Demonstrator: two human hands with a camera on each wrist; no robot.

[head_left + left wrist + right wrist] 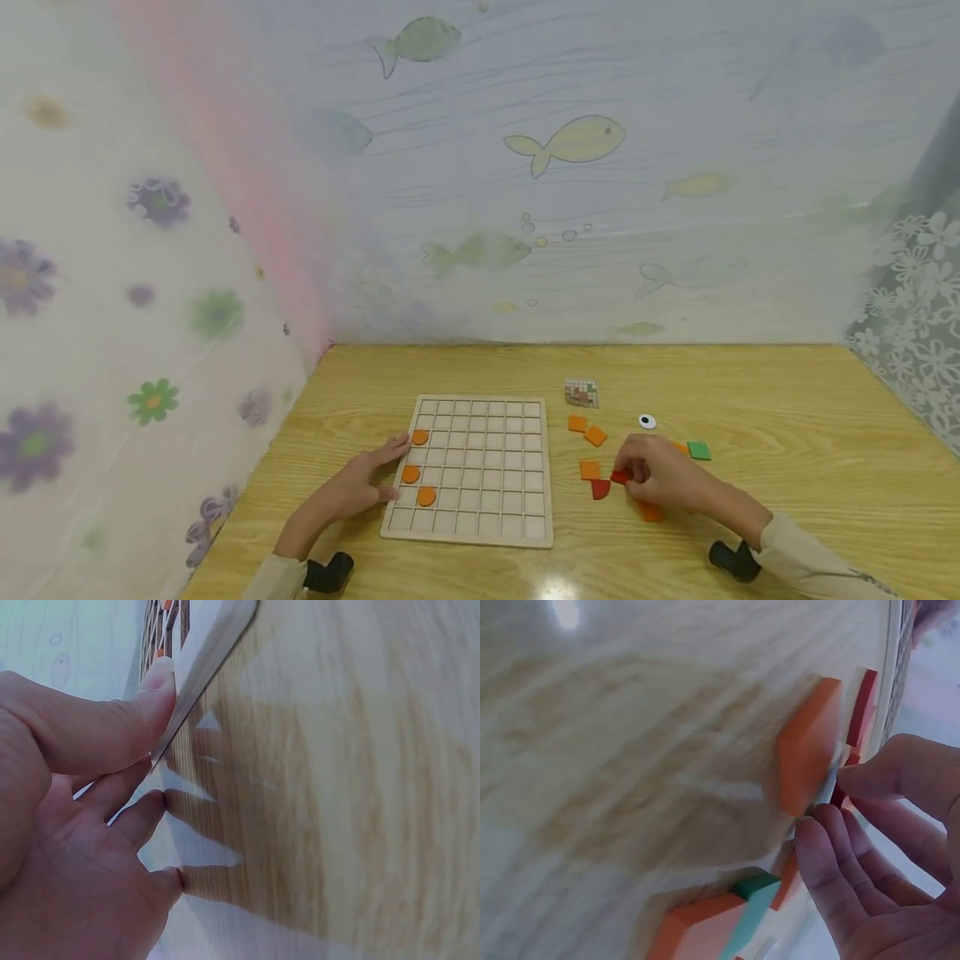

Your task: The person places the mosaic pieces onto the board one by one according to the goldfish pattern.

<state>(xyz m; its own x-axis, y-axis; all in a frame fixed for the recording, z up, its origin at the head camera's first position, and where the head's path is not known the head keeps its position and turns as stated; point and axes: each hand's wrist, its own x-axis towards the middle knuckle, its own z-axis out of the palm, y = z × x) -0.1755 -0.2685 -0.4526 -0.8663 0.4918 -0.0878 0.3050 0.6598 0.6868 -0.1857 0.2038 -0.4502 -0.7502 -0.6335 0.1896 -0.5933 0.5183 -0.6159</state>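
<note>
A square wooden grid board (489,459) lies on the table, with three orange round pieces, one of them a round piece (427,497), in cells at its left side. My left hand (360,483) rests against the board's left edge, fingers spread, thumb and fingertips touching the rim. To the right of the board, my right hand (663,475) pinches a small red piece (620,477) between thumb and fingers, low over the table. Beside it lies another red piece (600,489) with a rounded side. The right wrist view shows the thumb on the pinched piece, partly covering it.
Orange squares (590,470) lie between the board and my right hand. Past that hand are a green piece (699,451) and a white disc with a black eye (647,422). A small pattern card (581,392) lies behind. Patterned curtains (480,292) hang along the table's far and left edges.
</note>
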